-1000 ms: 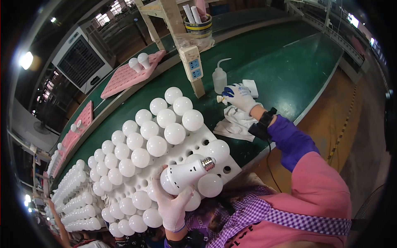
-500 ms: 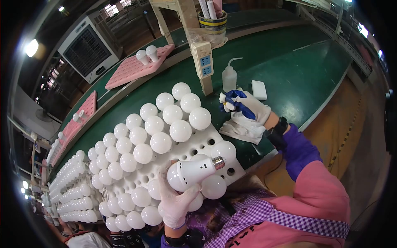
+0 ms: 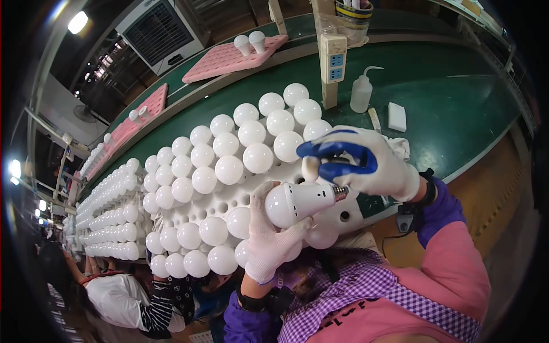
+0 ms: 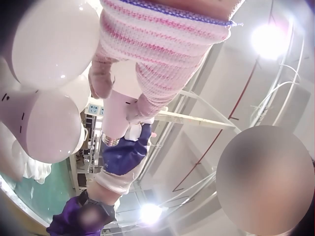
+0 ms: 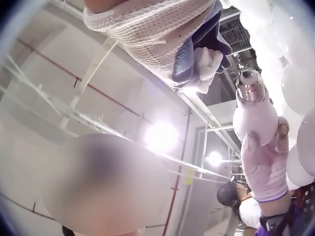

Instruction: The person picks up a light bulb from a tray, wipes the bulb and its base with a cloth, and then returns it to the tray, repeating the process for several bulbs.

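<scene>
My left hand (image 3: 270, 243), in a white knitted glove, grips a white light bulb (image 3: 300, 201) by its round end. The bulb lies tilted over the white foam tray (image 3: 229, 197), its metal screw base (image 3: 341, 193) pointing right. My right hand (image 3: 380, 166), in a white glove with blue-coated fingers, is just above that base. Between its curled fingers it pinches a crumpled white wad (image 5: 206, 68), best seen in the right wrist view. Rows of other bulbs (image 3: 227, 170) stand globe-up in the tray, close around my left hand.
Behind my right hand, a squeeze bottle (image 3: 361, 94), a small stick (image 3: 374, 119) and a white block (image 3: 397, 117) lie on the green table (image 3: 434, 80). A post with a socket strip (image 3: 333, 60) rises nearby. Pink trays (image 3: 220, 62) lie farther back; another person (image 3: 117, 297) is at left.
My right hand has come from beside the squeeze bottle leftward to the bulb's screw base, bringing the white wad. My left hand keeps its grip on the bulb. The head view has shifted.
</scene>
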Demonstrator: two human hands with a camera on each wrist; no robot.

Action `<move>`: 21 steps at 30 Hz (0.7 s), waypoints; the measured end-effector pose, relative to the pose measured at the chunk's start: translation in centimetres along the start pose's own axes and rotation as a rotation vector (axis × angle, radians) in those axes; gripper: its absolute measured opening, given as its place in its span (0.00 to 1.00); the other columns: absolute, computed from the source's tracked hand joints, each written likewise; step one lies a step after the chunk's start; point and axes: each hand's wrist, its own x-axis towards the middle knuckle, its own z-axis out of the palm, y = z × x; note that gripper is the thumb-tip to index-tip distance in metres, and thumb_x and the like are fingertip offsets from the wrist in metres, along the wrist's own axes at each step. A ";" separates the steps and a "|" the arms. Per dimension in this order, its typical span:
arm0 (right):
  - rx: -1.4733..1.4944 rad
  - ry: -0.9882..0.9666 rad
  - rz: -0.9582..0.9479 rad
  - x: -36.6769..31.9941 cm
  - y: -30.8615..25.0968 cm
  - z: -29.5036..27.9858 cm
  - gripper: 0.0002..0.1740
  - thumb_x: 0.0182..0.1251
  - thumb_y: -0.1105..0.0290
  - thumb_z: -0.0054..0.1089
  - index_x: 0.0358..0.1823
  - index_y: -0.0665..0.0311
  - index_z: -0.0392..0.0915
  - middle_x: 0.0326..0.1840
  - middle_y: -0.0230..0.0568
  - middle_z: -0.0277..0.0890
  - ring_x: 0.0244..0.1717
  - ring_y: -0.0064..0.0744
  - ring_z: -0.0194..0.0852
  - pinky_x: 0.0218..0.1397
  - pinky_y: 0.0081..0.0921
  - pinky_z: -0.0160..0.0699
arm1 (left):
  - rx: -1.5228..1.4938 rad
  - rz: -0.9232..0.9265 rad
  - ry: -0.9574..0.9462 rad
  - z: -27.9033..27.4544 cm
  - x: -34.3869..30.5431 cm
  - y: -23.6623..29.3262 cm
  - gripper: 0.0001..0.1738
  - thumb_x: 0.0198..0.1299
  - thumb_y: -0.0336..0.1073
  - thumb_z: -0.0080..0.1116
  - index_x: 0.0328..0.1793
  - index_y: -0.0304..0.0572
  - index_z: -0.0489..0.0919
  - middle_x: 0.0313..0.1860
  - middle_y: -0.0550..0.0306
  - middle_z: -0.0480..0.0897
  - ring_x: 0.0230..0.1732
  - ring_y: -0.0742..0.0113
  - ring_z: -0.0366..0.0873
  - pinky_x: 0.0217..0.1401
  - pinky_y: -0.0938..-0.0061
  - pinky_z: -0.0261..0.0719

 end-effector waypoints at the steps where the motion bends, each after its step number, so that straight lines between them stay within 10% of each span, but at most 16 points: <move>1: -0.226 -0.098 -0.112 0.3 -0.3 -0.2 0.23 0.55 0.71 0.65 0.54 0.63 0.79 0.49 0.43 0.79 0.47 0.40 0.79 0.53 0.31 0.76 | 0.000 0.000 0.005 -0.1 0.0 -0.3 0.46 0.42 0.34 0.74 0.67 0.30 0.61 0.57 0.45 0.70 0.57 0.59 0.73 0.59 0.68 0.74; 8: -0.921 0.016 -0.553 -1.3 -0.5 4.1 0.18 0.56 0.62 0.62 0.49 0.55 0.80 0.47 0.36 0.77 0.52 0.42 0.72 0.59 0.39 0.64 | -0.054 0.094 0.012 0.1 -0.2 -1.1 0.45 0.43 0.35 0.75 0.65 0.29 0.61 0.55 0.45 0.71 0.55 0.61 0.73 0.57 0.69 0.74; 14: -0.207 -0.175 -0.027 1.3 0.4 3.0 0.17 0.56 0.67 0.64 0.49 0.56 0.82 0.48 0.34 0.79 0.49 0.40 0.75 0.53 0.41 0.70 | 0.156 0.172 0.036 -0.1 -0.6 -0.6 0.45 0.42 0.35 0.75 0.65 0.28 0.61 0.56 0.43 0.70 0.57 0.59 0.72 0.58 0.67 0.74; 18: -0.696 -0.056 -0.433 -0.5 -2.3 4.2 0.16 0.54 0.66 0.66 0.45 0.61 0.81 0.43 0.40 0.80 0.42 0.45 0.75 0.49 0.35 0.72 | -0.002 0.118 0.031 -0.1 -0.2 -1.6 0.46 0.42 0.35 0.75 0.66 0.29 0.61 0.56 0.43 0.71 0.57 0.58 0.72 0.59 0.67 0.73; 21: -0.657 -0.034 -0.297 0.7 -1.5 3.8 0.16 0.52 0.67 0.66 0.43 0.60 0.81 0.43 0.40 0.79 0.44 0.43 0.74 0.49 0.35 0.71 | 0.060 0.140 0.028 0.1 -0.4 -1.2 0.46 0.41 0.35 0.75 0.66 0.30 0.61 0.56 0.44 0.72 0.56 0.58 0.73 0.59 0.67 0.74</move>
